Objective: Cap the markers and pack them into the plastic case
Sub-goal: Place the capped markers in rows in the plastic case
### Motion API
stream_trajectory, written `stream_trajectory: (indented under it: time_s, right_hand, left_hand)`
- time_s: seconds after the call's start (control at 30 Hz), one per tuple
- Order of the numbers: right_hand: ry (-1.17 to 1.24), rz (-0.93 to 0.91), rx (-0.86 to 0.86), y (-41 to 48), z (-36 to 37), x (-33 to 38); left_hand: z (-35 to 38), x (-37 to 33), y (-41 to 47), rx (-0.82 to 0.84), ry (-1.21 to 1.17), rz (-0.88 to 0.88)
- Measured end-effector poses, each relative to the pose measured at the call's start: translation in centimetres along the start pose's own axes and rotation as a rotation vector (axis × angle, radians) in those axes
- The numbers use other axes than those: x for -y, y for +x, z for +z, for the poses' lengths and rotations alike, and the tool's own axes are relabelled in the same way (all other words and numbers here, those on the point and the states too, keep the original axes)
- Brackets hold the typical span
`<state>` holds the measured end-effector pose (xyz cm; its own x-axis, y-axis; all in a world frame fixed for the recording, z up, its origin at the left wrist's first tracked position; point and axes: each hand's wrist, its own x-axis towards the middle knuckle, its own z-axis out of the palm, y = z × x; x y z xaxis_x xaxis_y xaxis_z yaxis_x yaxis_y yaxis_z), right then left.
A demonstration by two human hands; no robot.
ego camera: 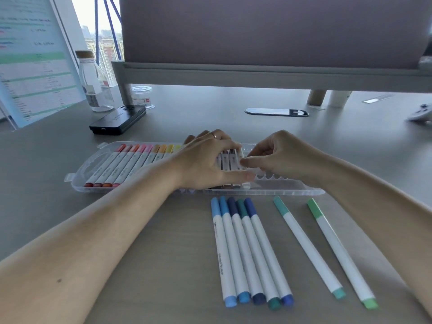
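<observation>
A clear plastic case lies across the desk, its left part filled with a row of capped red, pink, orange and yellow markers. My left hand rests over the middle markers, with the index finger at their far ends and the thumb at their near ends. My right hand pinches a pale-capped marker at the right end of that row; the slots further right hold nothing. In front of the case lie several capped blue markers side by side, a teal marker and a light green marker.
Behind the case are a black box, a glass bottle, a small clear jar and a desk cable grommet. A raised grey shelf spans the back. A document stand leans at the left.
</observation>
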<state>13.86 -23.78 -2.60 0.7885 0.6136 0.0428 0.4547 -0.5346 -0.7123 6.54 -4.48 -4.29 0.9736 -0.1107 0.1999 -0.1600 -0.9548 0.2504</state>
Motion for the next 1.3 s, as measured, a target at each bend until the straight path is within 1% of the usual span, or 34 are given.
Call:
stream_trajectory:
  time_s: [0.3, 0.5, 0.73, 0.83, 0.9, 0.93, 0.97, 1.0, 1.1, 1.17, 1.23, 1.3]
  right_hand:
    - [-0.022, -0.006, 0.010, 0.0, 0.1, 0.0]
    - [-0.022, 0.004, 0.007, 0.0, 0.2, 0.1]
    - [-0.088, -0.002, 0.004, -0.3, 0.1, 0.3]
    - [-0.206, -0.072, -0.094, -0.5, -0.4, 1.2]
    - [-0.219, -0.133, -0.192, -0.9, -1.4, 2.6]
    - [-0.210, -0.163, -0.209, -1.2, -2.0, 3.5]
    - [-0.208, -0.187, -0.187, -1.8, -2.5, 4.4]
    - [-0.220, -0.193, -0.123, -2.4, -2.8, 5.2]
    - [-0.291, -0.161, 0.166, -4.9, -2.9, 6.7]
    - [-0.341, -0.144, 0.303, -6.1, -2.0, 6.7]
    - [-0.367, -0.132, 0.336, -6.7, -0.6, 6.2]
    - [-0.328, -0.136, 0.290, -6.7, 0.6, 5.2]
  left_hand:
    - [-0.1, -0.1, 0.1, 0.025, 0.006, -0.011]
    - [-0.1, -0.2, 0.0, 0.012, -0.002, -0.005]
    - [-0.1, -0.2, -0.1, 0.020, -0.008, -0.001]
    - [-0.2, -0.4, -0.1, 0.033, 0.003, -0.011]
    - [-0.2, -0.5, -0.1, 0.026, 0.005, -0.006]
    - [-0.2, -0.6, -0.2, 0.017, 0.000, -0.007]
    - [-0.2, -0.6, -0.2, 0.011, -0.007, -0.012]
    - [-0.3, -0.6, -0.3, 0.009, -0.015, -0.018]
    - [-0.4, -0.6, -0.3, 0.014, -0.020, -0.017]
    - [-0.4, -0.6, -0.3, 0.022, -0.017, -0.018]
    - [-0.4, -0.6, -0.3, 0.031, -0.022, -0.024]
    - [-0.4, -0.5, -0.3, 0.031, -0.020, -0.027]
